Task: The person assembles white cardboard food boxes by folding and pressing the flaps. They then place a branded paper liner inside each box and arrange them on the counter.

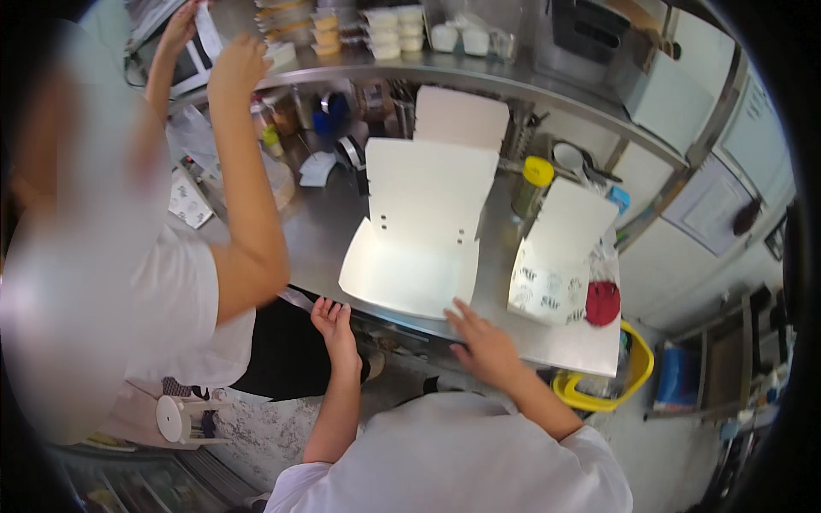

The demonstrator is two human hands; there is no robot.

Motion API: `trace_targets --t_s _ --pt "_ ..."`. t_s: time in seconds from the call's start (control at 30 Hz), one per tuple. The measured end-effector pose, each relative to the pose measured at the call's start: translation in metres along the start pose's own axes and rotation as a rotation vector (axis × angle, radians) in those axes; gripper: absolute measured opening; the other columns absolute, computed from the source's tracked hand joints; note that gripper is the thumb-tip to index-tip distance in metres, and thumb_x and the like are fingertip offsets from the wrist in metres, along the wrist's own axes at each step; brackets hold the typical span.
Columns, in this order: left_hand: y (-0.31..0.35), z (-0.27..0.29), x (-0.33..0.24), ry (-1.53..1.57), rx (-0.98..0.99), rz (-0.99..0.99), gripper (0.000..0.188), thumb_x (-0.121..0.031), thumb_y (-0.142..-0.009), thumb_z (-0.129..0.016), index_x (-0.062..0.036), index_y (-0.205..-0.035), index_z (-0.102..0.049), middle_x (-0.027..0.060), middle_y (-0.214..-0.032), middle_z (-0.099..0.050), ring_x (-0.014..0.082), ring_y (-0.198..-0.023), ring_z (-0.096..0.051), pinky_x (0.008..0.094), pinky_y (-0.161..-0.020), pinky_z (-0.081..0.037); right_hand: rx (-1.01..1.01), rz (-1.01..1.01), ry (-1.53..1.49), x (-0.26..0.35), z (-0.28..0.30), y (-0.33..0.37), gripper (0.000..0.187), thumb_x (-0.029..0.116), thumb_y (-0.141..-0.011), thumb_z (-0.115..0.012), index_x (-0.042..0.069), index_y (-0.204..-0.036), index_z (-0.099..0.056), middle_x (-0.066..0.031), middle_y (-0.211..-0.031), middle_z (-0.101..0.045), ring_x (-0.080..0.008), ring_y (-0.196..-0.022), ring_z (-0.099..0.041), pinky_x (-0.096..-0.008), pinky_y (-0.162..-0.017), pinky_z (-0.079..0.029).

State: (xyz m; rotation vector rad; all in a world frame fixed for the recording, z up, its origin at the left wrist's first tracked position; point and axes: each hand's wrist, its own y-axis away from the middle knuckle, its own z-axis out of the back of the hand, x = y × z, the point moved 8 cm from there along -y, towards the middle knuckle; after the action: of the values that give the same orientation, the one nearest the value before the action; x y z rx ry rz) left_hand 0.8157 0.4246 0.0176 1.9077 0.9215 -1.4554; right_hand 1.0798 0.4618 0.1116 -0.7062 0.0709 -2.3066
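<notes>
Apparent step: positioning the open white box (410, 267). Right hand (485, 344): fingers spread; left hand (337, 330): fingers parted. Next move presumably requires two-handed support.

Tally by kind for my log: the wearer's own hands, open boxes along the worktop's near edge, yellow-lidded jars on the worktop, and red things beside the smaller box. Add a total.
Hands: 2 (left hand, right hand)
Open boxes: 2 (large box, small box)
Jar: 1
Red thing: 1
Total: 6
</notes>
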Motion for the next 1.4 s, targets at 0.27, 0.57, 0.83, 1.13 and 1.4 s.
trace_targets --t_s 0.27,0.57,0.83,1.13,1.4 --pt "-0.013 -0.017 0.006 0.063 0.145 0.257 0.046 -0.015 -0.086 -0.058 0.0003 -0.127 -0.042 0.0105 -0.117 -0.055 0.0195 -0.107 -0.053 0.0311 -0.091 -0.041 0.061 0.292 -0.142 -0.005 -0.007 -0.007 0.022 0.003 -0.074 -0.054 0.007 -0.095 -0.059 -0.0108 -0.084 -0.052 -0.0301 -0.075 -0.056 -0.0406 -0.066 -0.047" --pt "0.106 0.065 -0.029 0.343 0.447 0.528 0.07 -0.028 -0.085 -0.061 -0.0091 -0.141 -0.022 0.0074 -0.138 -0.034 0.0214 -0.126 -0.036 0.0441 -0.098 -0.036 0.555 0.829 -0.358 -0.018 -0.07 0.036 0.044 0.014 -0.066 -0.065 0.014 -0.109 -0.061 -0.0109 -0.089 -0.055 -0.0278 -0.078 -0.052 -0.043 -0.072 -0.041" --pt "0.16 0.225 -0.033 0.165 -0.064 0.496 0.061 -0.019 -0.089 -0.05 -0.0084 -0.141 -0.021 0.0101 -0.134 -0.039 0.0218 -0.12 -0.042 0.0361 -0.098 -0.038 0.494 1.219 -0.337 0.062 -0.17 0.074 0.039 0.015 -0.084 -0.048 0.024 -0.121 -0.056 0.0004 -0.108 -0.055 -0.019 -0.081 -0.053 -0.0347 -0.071 -0.042" --pt "0.237 0.473 -0.052 0.563 -0.544 0.231 0.058 -0.012 -0.083 -0.047 -0.0063 -0.138 -0.028 0.0146 -0.128 -0.045 0.028 -0.116 -0.048 0.0399 -0.096 -0.042 0.405 1.029 -0.869 0.32 -0.224 0.023 0.042 0.011 -0.084 -0.057 0.014 -0.125 -0.052 -0.0105 -0.124 -0.05 -0.0225 -0.091 -0.059 -0.0311 -0.079 -0.046" --pt "0.177 0.548 -0.095 0.352 -0.549 0.025 0.063 -0.013 -0.083 -0.051 -0.0053 -0.14 -0.024 0.0139 -0.131 -0.043 0.0274 -0.118 -0.046 0.0377 -0.097 -0.039 1.11 0.26 -1.271 0.443 -0.364 -0.021 0.06 0.023 -0.098 -0.041 0.011 -0.146 -0.008 -0.01 -0.15 -0.012 -0.0207 -0.136 -0.019 -0.0323 -0.109 -0.018"
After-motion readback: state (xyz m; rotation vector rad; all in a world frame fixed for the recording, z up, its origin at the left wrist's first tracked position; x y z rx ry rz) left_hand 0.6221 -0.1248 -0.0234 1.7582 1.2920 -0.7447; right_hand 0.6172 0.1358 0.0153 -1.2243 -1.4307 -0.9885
